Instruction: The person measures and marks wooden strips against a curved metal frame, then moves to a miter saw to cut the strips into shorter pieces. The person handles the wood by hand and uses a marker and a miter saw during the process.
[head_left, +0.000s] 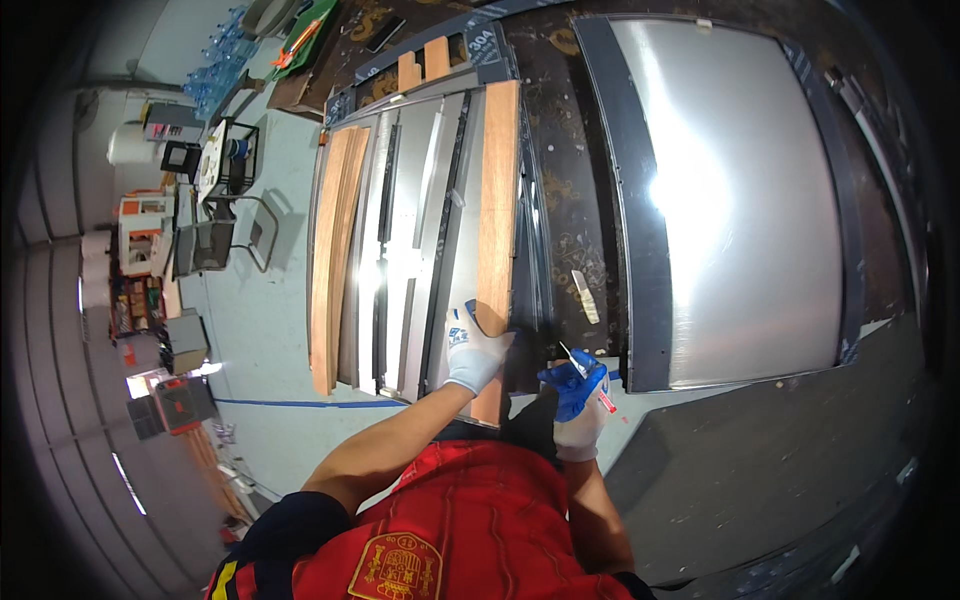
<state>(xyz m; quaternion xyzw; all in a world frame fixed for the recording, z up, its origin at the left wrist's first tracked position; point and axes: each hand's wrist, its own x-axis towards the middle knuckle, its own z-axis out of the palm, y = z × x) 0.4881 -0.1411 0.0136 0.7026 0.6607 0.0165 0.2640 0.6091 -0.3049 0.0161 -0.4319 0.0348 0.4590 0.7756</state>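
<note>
My left hand, in a pale glove with blue finger parts, spans the near part of a long wooden strip and grips it by its edges. This strip lies along the right side of a shallow metal panel. To the right, my right hand, its glove blue over the fingers, is closed round a slim tool with a red end and a thin pale tip pointing away from me. The tool's middle is hidden by my fingers, and I cannot make out its exact kind.
More wooden strips lie along the panel's left side. A large shiny metal panel with dark borders lies to the right. Between the panels, a pale-handled blade-like tool rests on the dark table. A chair stands at left.
</note>
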